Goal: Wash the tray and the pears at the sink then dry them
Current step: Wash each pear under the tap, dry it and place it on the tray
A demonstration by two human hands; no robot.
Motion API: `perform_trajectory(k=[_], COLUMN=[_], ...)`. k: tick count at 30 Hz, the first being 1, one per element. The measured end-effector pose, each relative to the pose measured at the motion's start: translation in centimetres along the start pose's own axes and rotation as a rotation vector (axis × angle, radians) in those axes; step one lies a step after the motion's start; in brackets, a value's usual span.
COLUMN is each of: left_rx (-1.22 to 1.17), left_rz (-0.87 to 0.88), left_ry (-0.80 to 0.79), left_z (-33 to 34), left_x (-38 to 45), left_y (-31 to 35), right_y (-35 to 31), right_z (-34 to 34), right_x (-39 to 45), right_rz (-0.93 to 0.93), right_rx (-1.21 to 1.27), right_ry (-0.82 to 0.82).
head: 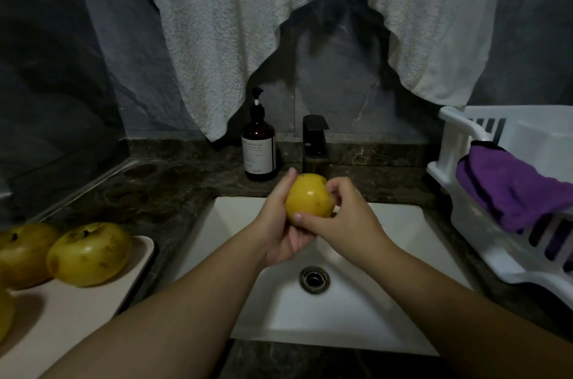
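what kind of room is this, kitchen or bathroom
Probably a home kitchen sink area, though a bathroom is possible. A white sink is set in a dark stone counter under a black tap, with a white dish rack beside it and a soap pump bottle.

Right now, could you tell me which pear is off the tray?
The pear over the sink, held in both hands; the two whole pears in view sit on the tray.

Dim light; dark grey marbled wall behind a dark stone counter; a white towel hangs over the wall above the counter's back edge, near a black faucet.
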State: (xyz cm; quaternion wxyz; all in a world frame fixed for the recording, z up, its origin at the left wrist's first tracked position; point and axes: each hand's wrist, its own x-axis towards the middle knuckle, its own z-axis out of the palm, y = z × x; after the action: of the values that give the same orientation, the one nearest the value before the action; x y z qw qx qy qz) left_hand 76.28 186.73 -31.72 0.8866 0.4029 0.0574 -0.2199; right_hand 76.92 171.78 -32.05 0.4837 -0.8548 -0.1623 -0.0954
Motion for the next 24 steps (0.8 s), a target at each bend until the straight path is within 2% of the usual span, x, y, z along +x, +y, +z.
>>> perform_trajectory(k=[4, 8, 14, 19, 24], left_rx=[-0.055, -0.096, 0.158, 0.153, 0.177], left_rz=[-0.072, 0.009, -0.025, -0.029, -0.116], left_ry=[0.07, 0.146, 0.22, 0.277, 0.28], left_z=[-0.63, -0.56, -0.45, -0.7, -0.85], left_x=[0.49, 0.95, 0.41, 0.65, 0.42], left_y=[0.08, 0.03, -0.01, 0.1, 0.12], right_y=[-0.16, 0.02, -0.18, -0.38, -0.38], right_z=[-0.18, -0.54, -0.71, -0.64, -0.74], right_x=[0.0, 0.21, 0.19, 0.05, 0.15], right_rz=[-0.063, -0.072, -0.099, -0.17, -0.15], right_rx=[-0.092, -0.087, -0.256, -0.309, -0.331], right_ry=[0.003, -0.023, -0.049, -0.045, -0.062])
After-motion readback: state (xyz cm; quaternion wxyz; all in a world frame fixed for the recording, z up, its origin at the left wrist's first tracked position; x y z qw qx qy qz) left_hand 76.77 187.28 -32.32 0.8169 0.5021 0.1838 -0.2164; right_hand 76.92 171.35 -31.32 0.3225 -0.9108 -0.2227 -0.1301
